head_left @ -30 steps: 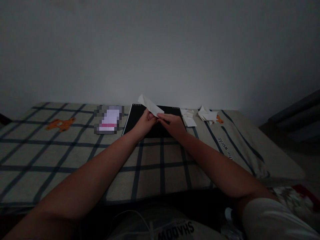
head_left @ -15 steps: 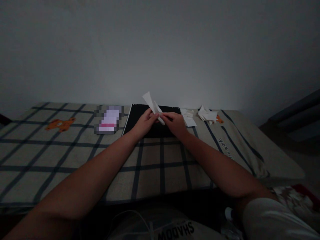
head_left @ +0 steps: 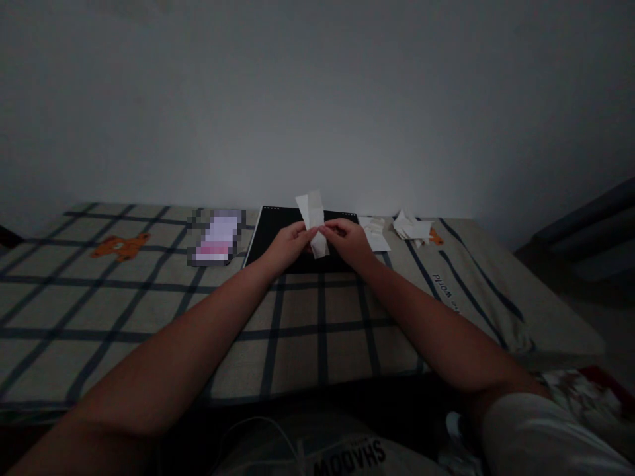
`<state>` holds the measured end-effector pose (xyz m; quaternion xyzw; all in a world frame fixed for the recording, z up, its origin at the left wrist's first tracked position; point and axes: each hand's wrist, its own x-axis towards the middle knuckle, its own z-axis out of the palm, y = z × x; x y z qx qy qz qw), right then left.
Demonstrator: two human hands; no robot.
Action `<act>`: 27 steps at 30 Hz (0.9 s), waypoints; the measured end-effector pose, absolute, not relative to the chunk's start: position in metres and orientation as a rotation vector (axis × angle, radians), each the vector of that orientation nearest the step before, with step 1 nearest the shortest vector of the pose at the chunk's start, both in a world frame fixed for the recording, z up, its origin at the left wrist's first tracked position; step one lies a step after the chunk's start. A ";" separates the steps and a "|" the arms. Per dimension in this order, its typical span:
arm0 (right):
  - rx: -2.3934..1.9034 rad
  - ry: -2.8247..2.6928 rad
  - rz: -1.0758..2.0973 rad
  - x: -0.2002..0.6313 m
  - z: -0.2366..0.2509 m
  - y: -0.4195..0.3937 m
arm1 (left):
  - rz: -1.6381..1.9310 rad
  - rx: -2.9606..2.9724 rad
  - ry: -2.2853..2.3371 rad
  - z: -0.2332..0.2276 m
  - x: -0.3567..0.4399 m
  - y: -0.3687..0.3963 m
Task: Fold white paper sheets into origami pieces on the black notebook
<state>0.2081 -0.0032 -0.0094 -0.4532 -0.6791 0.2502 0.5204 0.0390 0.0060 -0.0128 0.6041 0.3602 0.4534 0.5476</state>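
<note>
Two hands are in view near the centre of the frame, both belonging to the person wearing the camera. The left hand [head_left: 288,243] and the right hand [head_left: 347,241] meet fingertip to fingertip and together pinch one strip of white paper [head_left: 313,218], which stands roughly upright between them, its upper end rising above the fingers and its lower end hanging just below. The strip is held over one black board [head_left: 270,235] that lies flat at the far edge of the bed [head_left: 149,311], which is covered in a beige cloth with dark grid lines. To the left of the board lies one pale flat item [head_left: 217,238], blurred out, so its nature cannot be told. Right of the board lies one flat white sheet [head_left: 374,235], and beyond it, further right, one small heap of white paper pieces [head_left: 411,228]; their count cannot be told in the dim light. Two orange bear prints show on the cloth: one at centre left [head_left: 119,246], one partly hidden by the heap [head_left: 435,237].
</note>
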 end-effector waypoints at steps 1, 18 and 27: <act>-1.078 -1.627 0.591 0.209 -0.010 -0.002 | 1.054 1.446 0.859 -0.013 0.039 0.006; -0.981 -1.612 0.763 0.207 -0.004 -0.009 | 0.966 1.676 0.884 -0.017 0.036 0.005; -1.035 -1.674 0.670 0.208 -0.001 -0.012 | 1.042 1.780 0.895 -0.016 0.036 0.003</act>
